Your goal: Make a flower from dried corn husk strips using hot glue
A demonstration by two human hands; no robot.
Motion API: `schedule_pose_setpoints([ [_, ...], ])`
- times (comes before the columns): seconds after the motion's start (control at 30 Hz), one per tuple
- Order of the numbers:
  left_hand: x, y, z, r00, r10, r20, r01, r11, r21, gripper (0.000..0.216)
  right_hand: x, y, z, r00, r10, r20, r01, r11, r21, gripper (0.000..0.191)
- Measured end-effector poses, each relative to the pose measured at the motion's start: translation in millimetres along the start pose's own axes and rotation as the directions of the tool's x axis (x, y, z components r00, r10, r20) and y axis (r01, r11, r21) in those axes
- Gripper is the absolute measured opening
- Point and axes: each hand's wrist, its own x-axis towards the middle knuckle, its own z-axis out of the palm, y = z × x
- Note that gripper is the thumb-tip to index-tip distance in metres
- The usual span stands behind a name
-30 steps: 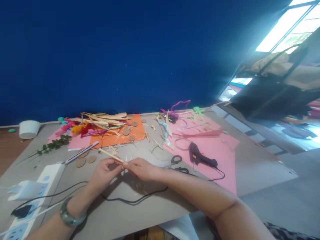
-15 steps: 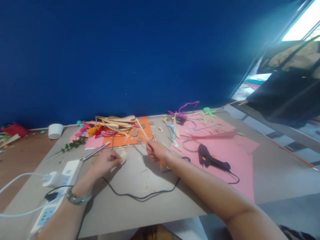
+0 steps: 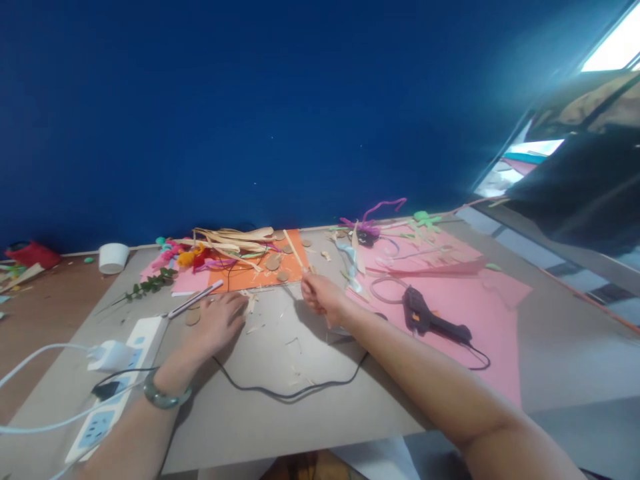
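Note:
My right hand (image 3: 323, 298) is closed round a thin pale stick (image 3: 296, 248), which slants up and away over the orange sheet (image 3: 240, 280). A narrow dark tip (image 3: 289, 292) also shows beside this fist; what it belongs to is hidden. My left hand (image 3: 220, 323) lies palm down on the table, fingers loosely stretched. Its fingertips reach some pale husk scraps (image 3: 251, 303). Close by are a round wooden slice (image 3: 192, 317) and a white pen (image 3: 196, 299). More wooden slices (image 3: 273, 262) rest on the orange sheet.
A black glue gun (image 3: 433, 319) lies on pink paper (image 3: 480, 360) to the right. A white power strip (image 3: 145, 340) with plugs stands at the left. A black cable (image 3: 285, 399) crosses the table in front. Dried husk strips (image 3: 235, 240), a green sprig (image 3: 150, 285) and a white cup (image 3: 113, 257) sit farther back.
My left hand has let go of the husk piece it pinched and now lies flatter on the table, fingers extended. My right hand still grips the stick. The view has shifted slightly.

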Motion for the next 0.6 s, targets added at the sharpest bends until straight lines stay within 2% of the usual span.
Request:
schedule_pose_setpoints([
  [0.1, -2.2, 1.8, 3.2, 0.994, 0.102, 0.045, -0.102, 0.995, -0.009, 0.036, 0.3, 0.5, 0.1, 1.000, 0.003, -0.024, -0.003, 1.000, -0.003, 0.045],
  [0.17, -2.7, 0.8, 3.0, 0.998, 0.063, 0.025, -0.062, 0.998, -0.028, 0.030, 0.2, 1.1, 0.5, 0.999, -0.002, -0.033, 0.002, 1.000, -0.001, 0.044],
  [0.27, -1.2, -1.3, 4.1, 0.996, -0.044, -0.078, 0.042, 0.998, -0.037, 0.028, 0.4, 2.0, 1.4, 1.000, 0.000, -0.025, 0.000, 1.000, 0.003, 0.043],
  [0.37, 0.9, -1.9, 10.0, 0.989, 0.022, -0.149, -0.024, 1.000, -0.007, 0.036, 0.5, 2.4, 2.7, 1.000, 0.017, -0.015, -0.017, 1.000, -0.002, 0.043],
  [0.47, 2.5, -1.6, 14.8, 0.987, 0.111, -0.119, -0.114, 0.993, -0.023, 0.036, -0.4, 2.0, 4.1, 1.000, 0.021, -0.016, -0.021, 1.000, -0.012, 0.043],
  [0.6, 4.8, -3.6, 14.0, 0.982, 0.035, -0.185, -0.046, 0.997, -0.056, 0.029, -2.8, 0.8, 5.3, 1.000, 0.022, -0.012, -0.022, 1.000, -0.013, 0.043],
])
